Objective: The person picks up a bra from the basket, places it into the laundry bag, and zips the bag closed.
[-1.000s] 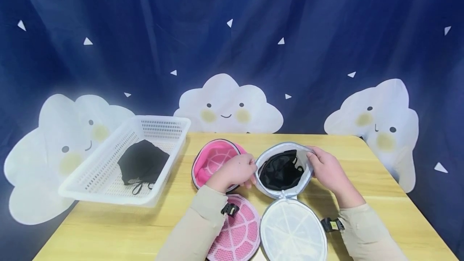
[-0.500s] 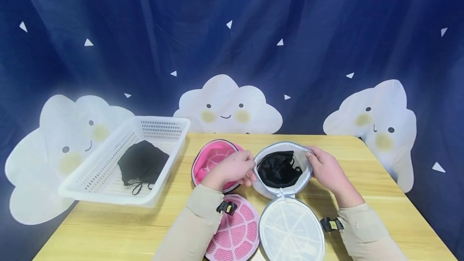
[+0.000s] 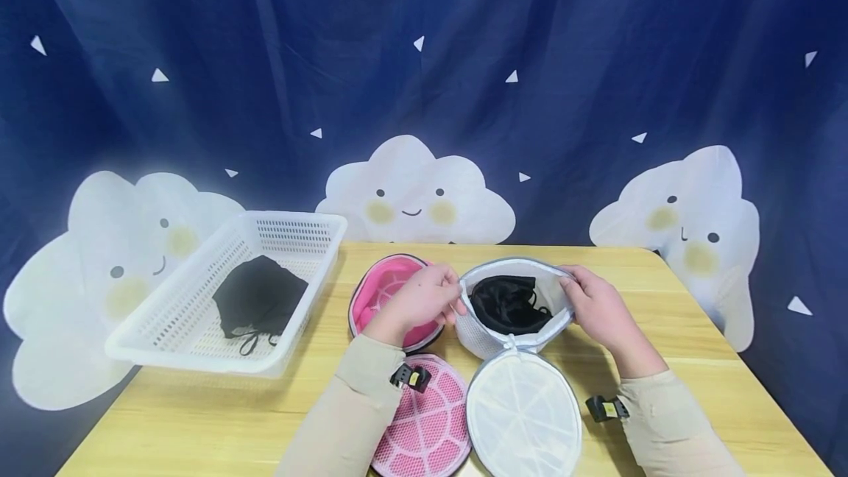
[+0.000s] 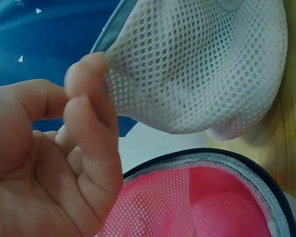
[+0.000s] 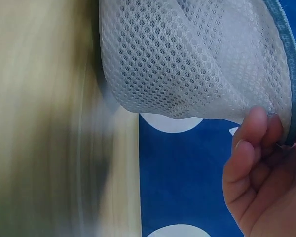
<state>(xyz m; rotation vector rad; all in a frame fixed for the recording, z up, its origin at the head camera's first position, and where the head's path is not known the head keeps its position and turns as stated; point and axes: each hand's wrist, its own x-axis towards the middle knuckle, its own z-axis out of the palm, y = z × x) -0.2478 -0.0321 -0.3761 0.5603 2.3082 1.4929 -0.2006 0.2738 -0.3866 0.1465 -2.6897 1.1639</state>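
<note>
A white mesh laundry bag [image 3: 482,336] with a grey zip rim stands at the middle right of the head view, its mouth stretched wide. Inside it lies a black garment [image 3: 511,305] with thin cords. My left hand [image 3: 427,300] pinches the bag's left rim between thumb and fingers. On the opposite side the rim is gripped by my right hand [image 3: 599,311]; in the right wrist view its fingers [image 5: 254,126] curl at the zip edge. The bag's round white lid [image 3: 523,414] hangs folded out toward the front, lying flat.
Under my left wrist sits a pink mesh laundry bag [image 3: 361,308], unzipped, with pink fabric inside and its pink lid [image 3: 424,425] laid out in front. A white plastic basket [image 3: 192,363] at the left holds another black garment [image 3: 258,297]. Everything stands on a wooden table [image 3: 702,359].
My left hand has drawn the white bag's left rim leftward, widening the mouth. The lid has shifted slightly left, while my right hand has stayed nearly still.
</note>
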